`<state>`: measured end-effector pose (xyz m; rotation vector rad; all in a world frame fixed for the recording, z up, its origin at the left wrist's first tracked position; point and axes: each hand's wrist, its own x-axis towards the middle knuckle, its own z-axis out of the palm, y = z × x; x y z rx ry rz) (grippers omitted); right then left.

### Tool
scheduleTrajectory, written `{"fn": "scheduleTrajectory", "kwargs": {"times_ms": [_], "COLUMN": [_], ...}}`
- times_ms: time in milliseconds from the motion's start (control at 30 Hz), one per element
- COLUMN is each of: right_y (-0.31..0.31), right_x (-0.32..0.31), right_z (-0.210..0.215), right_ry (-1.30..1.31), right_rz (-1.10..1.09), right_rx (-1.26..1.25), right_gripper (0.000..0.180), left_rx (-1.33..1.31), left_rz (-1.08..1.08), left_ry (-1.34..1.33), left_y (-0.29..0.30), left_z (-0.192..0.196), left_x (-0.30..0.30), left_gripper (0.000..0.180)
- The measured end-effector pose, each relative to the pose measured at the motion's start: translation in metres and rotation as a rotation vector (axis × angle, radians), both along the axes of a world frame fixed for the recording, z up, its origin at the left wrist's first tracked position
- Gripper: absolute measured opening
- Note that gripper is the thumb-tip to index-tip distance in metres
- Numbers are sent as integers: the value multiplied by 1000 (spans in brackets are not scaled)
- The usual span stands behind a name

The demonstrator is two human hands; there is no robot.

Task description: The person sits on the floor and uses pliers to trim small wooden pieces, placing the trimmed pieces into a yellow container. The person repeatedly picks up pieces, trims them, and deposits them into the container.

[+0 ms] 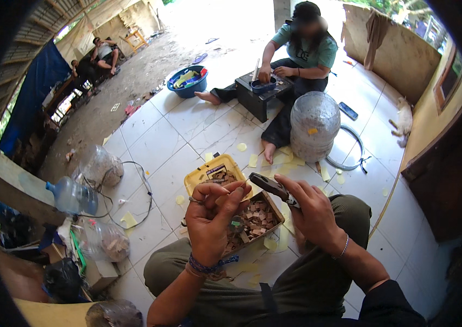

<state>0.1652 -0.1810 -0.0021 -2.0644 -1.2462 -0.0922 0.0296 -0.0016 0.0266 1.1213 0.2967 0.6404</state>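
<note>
Left hand (212,218) pinching a small brown piece (223,197); right hand (310,212) clenched on dark pliers (272,187). Below, box of brown chips (255,217). Best kept steady, pliers' tip squarely on the piece.

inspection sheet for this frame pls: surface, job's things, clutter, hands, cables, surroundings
Surface: white tiled floor, yellow scraps scattered on it.
Job's things: pliers in right hand; small piece pinched in left fingers; box of brown pieces below the hands; yellow tray behind it.
Clutter: water bottle, plastic bags, blue basin, large jug.
Hands: left hand raised, fingers closed; right hand gripping the pliers.
Cables: black cable looped on the floor at left.
Surroundings: seated co-worker at a black box; dirt yard beyond.
</note>
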Motion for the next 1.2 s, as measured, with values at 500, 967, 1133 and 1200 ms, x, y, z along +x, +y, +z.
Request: {"fn": "scheduleTrajectory", "kwargs": {"times_ms": [500, 967, 1133, 1200], "right_y": [7, 1, 1, -1], "right_x": [-3, -2, -4, -4], "right_z": [-1, -2, -1, 2], "right_ry": [20, 37, 219, 352], "right_rz": [21, 45, 152, 182], "right_rx": [16, -20, 33, 0], "right_gripper": [77, 62, 46, 42], "left_rx": [21, 5, 41, 58], "left_rz": [0, -25, -37, -40], "left_ry": [-13, -18, 1, 4], "left_y": [1, -2, -2, -1], "left_z": [2, 0, 0, 0], "left_x": [-2, 1, -2, -3], "left_gripper": [20, 19, 17, 16]}}
